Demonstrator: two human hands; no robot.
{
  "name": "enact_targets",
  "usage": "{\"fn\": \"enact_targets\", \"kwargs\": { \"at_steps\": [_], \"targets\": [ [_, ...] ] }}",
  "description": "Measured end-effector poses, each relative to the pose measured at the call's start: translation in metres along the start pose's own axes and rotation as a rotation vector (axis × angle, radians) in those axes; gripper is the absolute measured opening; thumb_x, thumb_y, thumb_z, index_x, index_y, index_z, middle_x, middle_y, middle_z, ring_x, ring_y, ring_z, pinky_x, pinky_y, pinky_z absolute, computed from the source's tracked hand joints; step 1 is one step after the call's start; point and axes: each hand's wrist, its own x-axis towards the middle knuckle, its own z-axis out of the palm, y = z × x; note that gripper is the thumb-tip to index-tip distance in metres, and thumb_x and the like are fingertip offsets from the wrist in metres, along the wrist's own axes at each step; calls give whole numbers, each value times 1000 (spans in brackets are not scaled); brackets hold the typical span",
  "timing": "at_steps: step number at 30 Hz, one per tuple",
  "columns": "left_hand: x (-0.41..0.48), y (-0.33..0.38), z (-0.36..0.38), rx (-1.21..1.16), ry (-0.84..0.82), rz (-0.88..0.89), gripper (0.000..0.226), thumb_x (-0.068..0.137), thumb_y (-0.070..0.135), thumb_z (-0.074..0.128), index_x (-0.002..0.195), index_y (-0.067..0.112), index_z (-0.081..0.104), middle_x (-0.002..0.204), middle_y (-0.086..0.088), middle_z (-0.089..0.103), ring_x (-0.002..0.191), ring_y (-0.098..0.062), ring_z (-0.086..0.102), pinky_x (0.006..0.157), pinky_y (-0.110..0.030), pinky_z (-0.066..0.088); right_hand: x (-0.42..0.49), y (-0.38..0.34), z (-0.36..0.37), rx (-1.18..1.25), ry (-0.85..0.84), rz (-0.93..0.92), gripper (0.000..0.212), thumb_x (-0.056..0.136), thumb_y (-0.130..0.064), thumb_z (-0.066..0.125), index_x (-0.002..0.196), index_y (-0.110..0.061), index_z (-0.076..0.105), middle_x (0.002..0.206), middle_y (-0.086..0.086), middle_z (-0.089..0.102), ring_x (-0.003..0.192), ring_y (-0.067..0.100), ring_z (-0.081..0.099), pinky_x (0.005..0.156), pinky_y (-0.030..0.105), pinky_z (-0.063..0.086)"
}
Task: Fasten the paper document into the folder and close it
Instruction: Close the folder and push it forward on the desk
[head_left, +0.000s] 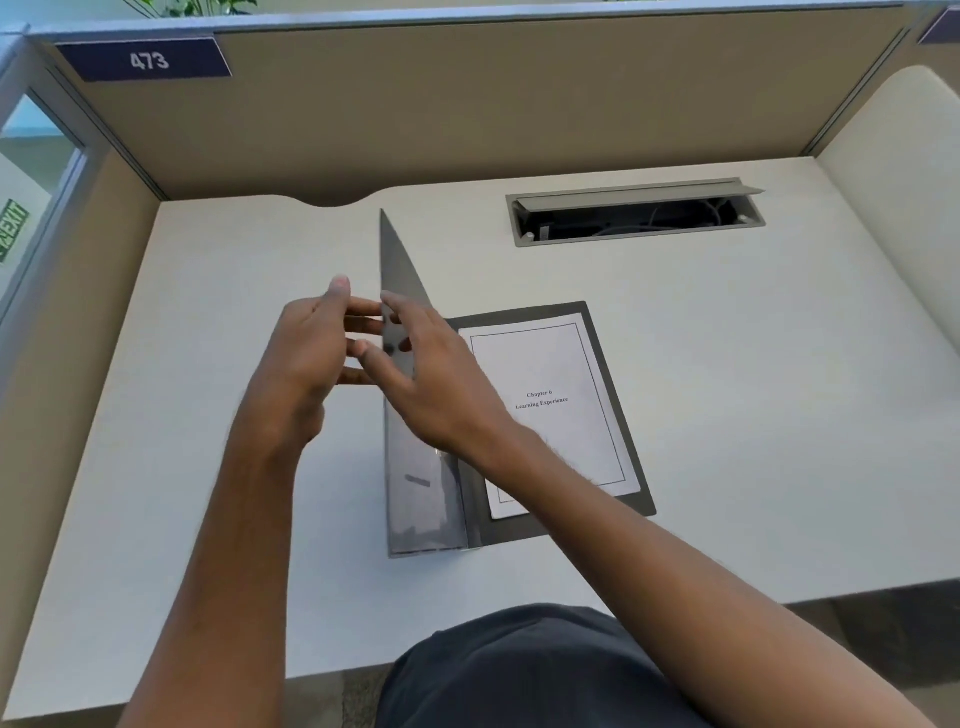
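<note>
A grey folder lies open on the white desk, its back half flat. On that half rests a white paper document printed "Chapter 6 Learning Experience". The folder's translucent front cover stands nearly upright along the spine. My left hand is on the cover's left side, fingers spread and touching it. My right hand reaches across the paper and presses the cover's right face with flat fingers. The fastener at the spine is hidden behind my right hand and the cover.
An open cable tray is sunk into the desk at the back right. Beige cubicle walls close off the back and both sides. The desk's front edge runs close to my body.
</note>
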Motion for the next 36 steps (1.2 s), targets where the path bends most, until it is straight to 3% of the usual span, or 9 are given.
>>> {"fn": "enact_targets", "kwargs": {
  "at_steps": [3,6,9,13,16,21,28,36],
  "targets": [
    [-1,5,16,-94,-92,-1,49,108,46,31,108,24,75,99,4,80,95,-19,75,74,-33,59,1,2,-20,-23,35,29,57,98,-27,61,151,-20,40,146,2,50,128,17,53,106,35,49],
    [2,0,33,-103,-203,67,42,106,39,38,116,27,77,108,5,78,102,-21,74,81,-39,63,-1,12,-42,-51,79,62,53,96,-9,59,147,-12,47,139,4,53,115,17,60,100,39,53],
    [10,-17,54,48,-321,170,35,103,25,51,128,42,70,123,14,72,114,-9,67,99,-40,57,-4,28,-68,-72,141,96,44,94,-3,58,138,-9,56,128,4,58,99,11,62,93,35,55],
    [12,-44,90,370,-465,284,62,96,34,67,148,57,40,164,10,37,149,-12,37,121,-40,35,-11,59,-101,-163,181,182,47,93,2,57,138,-12,59,128,4,60,98,15,63,95,31,54],
    [13,-60,117,518,-517,332,78,92,39,72,155,53,29,172,1,18,157,-18,21,121,-30,23,-17,90,-119,-223,223,249,49,92,3,57,138,-14,61,127,3,60,92,13,62,94,28,54],
    [15,-83,164,641,-531,312,88,90,35,76,161,39,24,173,-4,7,159,-24,12,129,-40,18,-22,150,-136,-276,209,398,46,92,-6,59,137,-15,61,126,7,60,101,22,64,100,35,52],
    [10,-110,221,871,-474,263,88,93,39,70,163,31,17,173,-7,-3,160,-25,-2,128,-52,11,-27,210,-134,-265,105,535,41,85,-14,65,126,-15,68,121,8,65,101,27,65,89,31,52],
    [7,-131,249,1010,-403,208,87,94,37,67,164,27,16,173,-10,-6,160,-26,-8,128,-54,1,-36,246,-110,-355,-44,625,49,89,-19,69,133,-3,55,134,17,52,123,32,53,103,36,45]
  ]
}}
